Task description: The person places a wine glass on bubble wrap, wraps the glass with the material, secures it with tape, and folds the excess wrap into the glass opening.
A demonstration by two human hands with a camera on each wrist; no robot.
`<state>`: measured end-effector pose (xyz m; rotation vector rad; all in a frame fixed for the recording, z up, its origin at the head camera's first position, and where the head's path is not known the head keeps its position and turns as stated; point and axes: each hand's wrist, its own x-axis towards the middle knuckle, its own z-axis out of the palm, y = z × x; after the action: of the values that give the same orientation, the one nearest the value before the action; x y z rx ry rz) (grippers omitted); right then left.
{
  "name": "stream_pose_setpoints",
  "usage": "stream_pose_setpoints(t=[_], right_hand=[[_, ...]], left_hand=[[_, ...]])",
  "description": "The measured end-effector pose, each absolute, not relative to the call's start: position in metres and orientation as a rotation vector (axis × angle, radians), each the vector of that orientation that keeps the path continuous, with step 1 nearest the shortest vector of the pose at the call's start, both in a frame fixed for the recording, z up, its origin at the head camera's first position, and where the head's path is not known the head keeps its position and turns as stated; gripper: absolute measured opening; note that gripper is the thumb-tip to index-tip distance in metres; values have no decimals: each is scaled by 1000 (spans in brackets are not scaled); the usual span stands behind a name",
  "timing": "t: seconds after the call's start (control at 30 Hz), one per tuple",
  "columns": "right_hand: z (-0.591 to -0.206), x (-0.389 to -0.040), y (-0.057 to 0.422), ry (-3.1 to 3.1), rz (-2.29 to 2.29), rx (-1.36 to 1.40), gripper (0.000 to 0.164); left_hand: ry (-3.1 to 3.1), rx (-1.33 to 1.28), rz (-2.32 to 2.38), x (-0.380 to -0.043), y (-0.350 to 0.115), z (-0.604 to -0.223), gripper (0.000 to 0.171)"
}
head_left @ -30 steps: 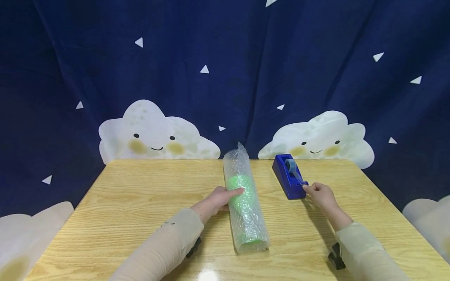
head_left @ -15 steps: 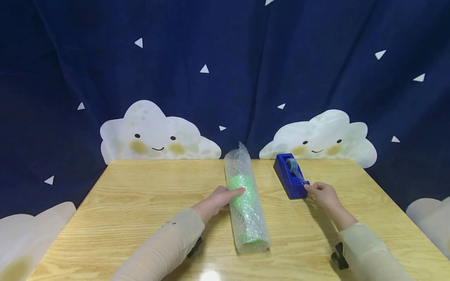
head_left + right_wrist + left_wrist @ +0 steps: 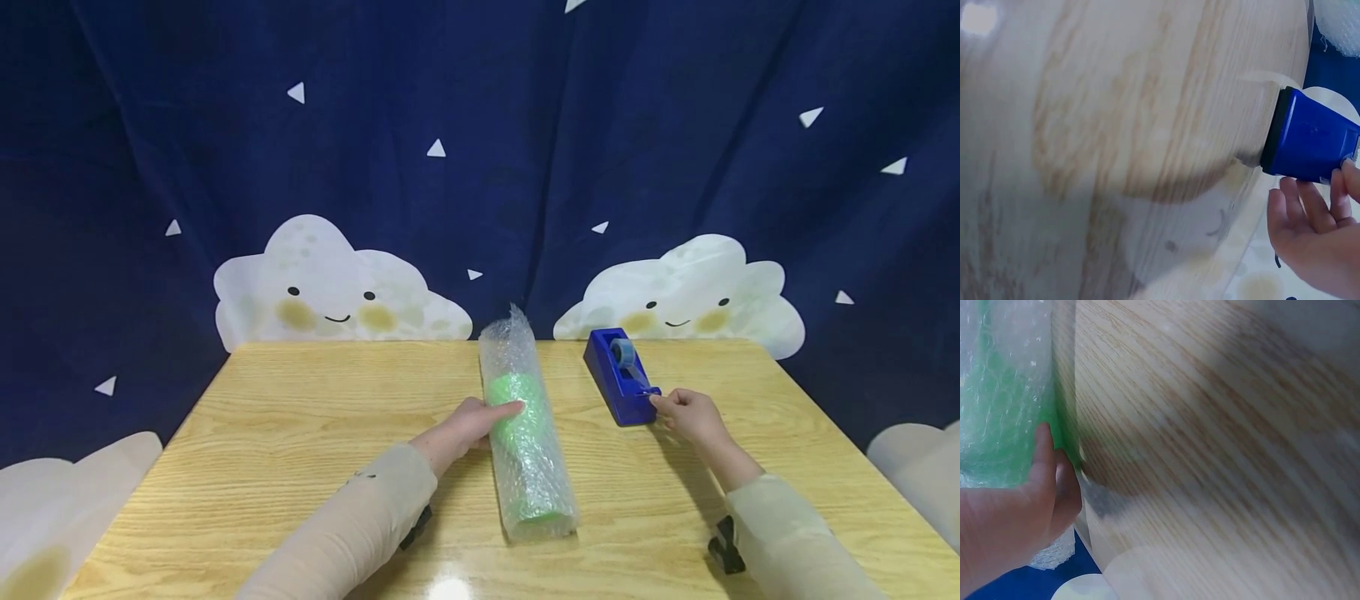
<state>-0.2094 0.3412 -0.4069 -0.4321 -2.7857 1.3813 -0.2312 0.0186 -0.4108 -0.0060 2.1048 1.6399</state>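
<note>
1. The bubble-wrapped bundle (image 3: 536, 475) lies lengthwise on the wooden table (image 3: 322, 450), between the person's arms, perhaps so that both hands can reach it. Something green (image 3: 512, 386) shows through.
2. The left hand (image 3: 467, 425) grips it near mid-length, thumb across the top and fingers low against the side, probably to stop the wrap loosening.
3. The blue tape dispenser (image 3: 607, 382) stands right of the bundle, narrow front end toward the person, likely so the tape (image 3: 636, 375) draws their way.
4. The right hand (image 3: 690, 414) pinches thumb and forefinger together at that end, apparently on the tape's tip, which the fingers hide.
</note>
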Motion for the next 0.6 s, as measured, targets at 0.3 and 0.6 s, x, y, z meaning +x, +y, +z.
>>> stream_pose_setpoints(t=[0.3,0.6], right_hand=[[-406,-206,343,-2804,1426,-376,32],[-407,-208,345,-2801,1447,-372,34]], left_hand=[[2058,-18,1653,-234,19,-411,81],[1972,-58,1697,-241,15,-412,77]])
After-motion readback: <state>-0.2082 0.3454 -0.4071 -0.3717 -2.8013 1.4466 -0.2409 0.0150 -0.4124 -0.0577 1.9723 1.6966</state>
